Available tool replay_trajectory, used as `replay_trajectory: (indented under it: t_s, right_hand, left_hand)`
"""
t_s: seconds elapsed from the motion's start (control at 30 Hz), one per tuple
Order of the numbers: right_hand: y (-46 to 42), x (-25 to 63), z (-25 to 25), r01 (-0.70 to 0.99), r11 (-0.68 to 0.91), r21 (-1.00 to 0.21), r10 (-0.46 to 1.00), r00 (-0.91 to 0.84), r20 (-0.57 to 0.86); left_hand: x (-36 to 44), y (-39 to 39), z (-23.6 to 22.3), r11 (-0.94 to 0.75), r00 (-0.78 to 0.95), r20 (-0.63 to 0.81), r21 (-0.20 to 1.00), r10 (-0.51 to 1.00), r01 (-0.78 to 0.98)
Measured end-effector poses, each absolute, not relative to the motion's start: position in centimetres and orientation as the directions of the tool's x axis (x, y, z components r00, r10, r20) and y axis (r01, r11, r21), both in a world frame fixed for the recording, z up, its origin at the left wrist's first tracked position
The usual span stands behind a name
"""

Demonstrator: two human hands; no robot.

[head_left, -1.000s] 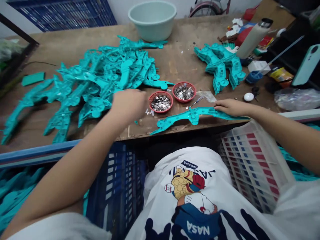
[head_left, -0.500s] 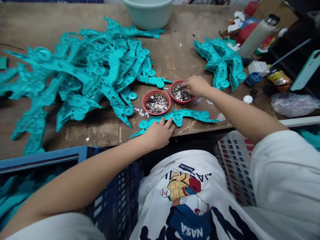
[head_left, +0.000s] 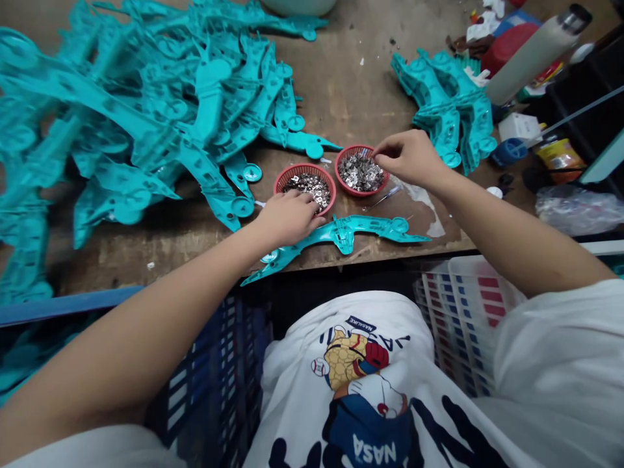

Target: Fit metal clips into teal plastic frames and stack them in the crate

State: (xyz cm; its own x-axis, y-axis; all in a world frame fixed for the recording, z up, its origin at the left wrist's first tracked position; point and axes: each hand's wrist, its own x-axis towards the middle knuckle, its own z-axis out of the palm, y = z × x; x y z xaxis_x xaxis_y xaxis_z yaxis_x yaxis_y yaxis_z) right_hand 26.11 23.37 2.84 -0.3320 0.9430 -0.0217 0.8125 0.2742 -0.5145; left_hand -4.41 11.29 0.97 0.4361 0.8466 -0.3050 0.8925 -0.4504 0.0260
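Observation:
Two small red plastic baskets sit side by side on the workbench, and both hold small silver metal pieces. My left hand [head_left: 287, 218] rests over the near edge of the left basket [head_left: 305, 168], its fingertips at the metal pieces [head_left: 302, 184]. My right hand [head_left: 407, 156] reaches into the right basket [head_left: 363, 193], with its fingertips at the metal pieces [head_left: 358, 172]. A single teal plastic moulded piece [head_left: 346, 234] lies just below my left hand. A large heap of similar pieces [head_left: 131, 110] spreads to the left, and a smaller stack [head_left: 448, 110] stands to the right.
The worn wooden workbench [head_left: 351, 78] ends just past the single piece. A small metal tool [head_left: 385, 198] lies beside the right basket. A white bottle [head_left: 531, 55] and assorted items crowd the right side. Below the edge stand a blue crate [head_left: 209, 364] and a white plastic rack [head_left: 463, 312].
My left hand has moved from the single teal piece up onto the left basket. My right hand has shifted slightly right at the right basket. The view has tilted lower.

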Motion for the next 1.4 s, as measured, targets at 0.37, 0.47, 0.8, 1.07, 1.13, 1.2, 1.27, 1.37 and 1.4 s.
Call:
replay_trajectory:
  t_s: [0.37,0.47,0.8,1.07,1.13,1.2,1.27,1.37,1.4]
  right_hand:
    - [16.1,30.5,1.8,0.566,0.080,-0.821,0.903,-0.390,-0.181]
    - [16.9,31.2,1.4,0.665,0.195,-0.721,0.894,-0.423,-0.148]
    - [17.8,31.5,-1.5,0.822,0.295,-0.487,0.838,-0.467,-0.282]
    - [17.3,30.3,-1.2,0.844,0.192,-0.501,0.756,-0.453,-0.472]
    - [17.2,30.0,-0.9,0.861,0.170,-0.479,0.748,-0.429,-0.506]
    - [17.0,29.6,-0.6,0.874,0.167,-0.457,0.745,-0.415,-0.522]
    - [16.8,29.3,-0.2,0.881,0.181,-0.438,0.749,-0.412,-0.520]
    - [16.1,28.8,0.5,0.880,0.250,-0.403,0.780,-0.430,-0.455]
    - [15.7,28.5,0.6,0.878,0.282,-0.387,0.790,-0.442,-0.426]
  left_hand:
    - [-5.9,12.8,-1.1,-0.492,0.503,-0.210,0.108,0.838,0.864]
    - [-6.7,13.4,-1.6,-0.458,0.475,-0.075,0.173,0.877,0.872]
    - [-7.4,13.7,-1.5,-0.370,0.379,0.032,0.308,0.925,0.876]
    - [-8.4,14.8,-3.3,-0.474,0.461,0.124,0.344,0.878,0.810]
    - [-8.3,14.8,-3.4,-0.517,0.493,0.160,0.336,0.855,0.787]
    - [-7.9,14.4,-3.2,-0.611,0.569,0.223,0.311,0.791,0.728]
    - [-7.0,13.6,-3.0,-0.706,0.648,0.279,0.296,0.708,0.644]
    - [-5.5,11.8,-3.2,-0.770,0.720,0.289,0.347,0.631,0.536]
    - [-5.0,11.3,-3.4,-0.778,0.739,0.277,0.368,0.614,0.509]
